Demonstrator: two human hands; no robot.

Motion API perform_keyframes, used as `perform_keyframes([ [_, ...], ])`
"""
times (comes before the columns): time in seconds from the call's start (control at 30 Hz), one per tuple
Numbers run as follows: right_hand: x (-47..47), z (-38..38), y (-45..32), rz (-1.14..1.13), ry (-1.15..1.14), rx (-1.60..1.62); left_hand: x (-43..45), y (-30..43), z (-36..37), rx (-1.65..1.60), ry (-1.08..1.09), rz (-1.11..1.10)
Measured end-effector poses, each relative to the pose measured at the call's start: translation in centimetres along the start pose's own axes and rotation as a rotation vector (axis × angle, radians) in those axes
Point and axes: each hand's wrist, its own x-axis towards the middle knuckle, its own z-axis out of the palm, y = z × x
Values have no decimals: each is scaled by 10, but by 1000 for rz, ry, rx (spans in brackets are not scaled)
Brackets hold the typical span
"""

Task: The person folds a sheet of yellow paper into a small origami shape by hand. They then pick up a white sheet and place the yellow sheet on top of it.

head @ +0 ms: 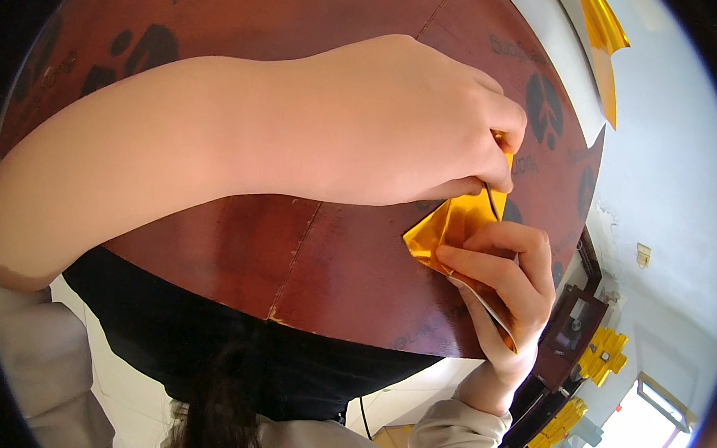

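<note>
A piece of shiny gold foil paper [424, 235] is held just over the table, with creases and a pale edge showing. My left hand [450, 120] reaches across from the left, back upward, its fingers bent and gripping the far part of the foil. Gold shows between those fingers. My right hand [512, 276] pinches the near part between thumb and fingers, and a narrow strip of the sheet curls down along the palm. Between the hands runs a thin dark line [492, 202], perhaps a cord or stick; I cannot tell which. My left hand hides much of the foil.
The reddish-brown board tabletop [361, 273] bears black printed marks and has seams. At its far right lie a white sheet or panel [562, 27] and more gold foil [602, 36]. Beyond stand a dark cabinet [571, 334] and folded gold pieces [603, 355]. Dark hair [216, 417] hangs below.
</note>
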Motion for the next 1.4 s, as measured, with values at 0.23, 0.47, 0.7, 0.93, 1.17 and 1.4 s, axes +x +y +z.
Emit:
perform_keyframes([
  [0.23,1,-2,-3,37,-62,117,0,5,-5,33,-60,-22],
  [0.47,4,-2,2,84,-78,215,1,4,-6,12,-12,1],
  [0.7,6,0,0,191,-37,182,3,4,-5,-14,-31,-14],
  [0.93,4,18,2,283,259,185,3,4,-6,-14,-29,-18],
  [1.17,4,21,10,-88,529,-142,4,5,-6,-20,-15,-26],
  [1.4,1,11,-5,-56,172,-408,4,6,-8,-37,-53,-62],
])
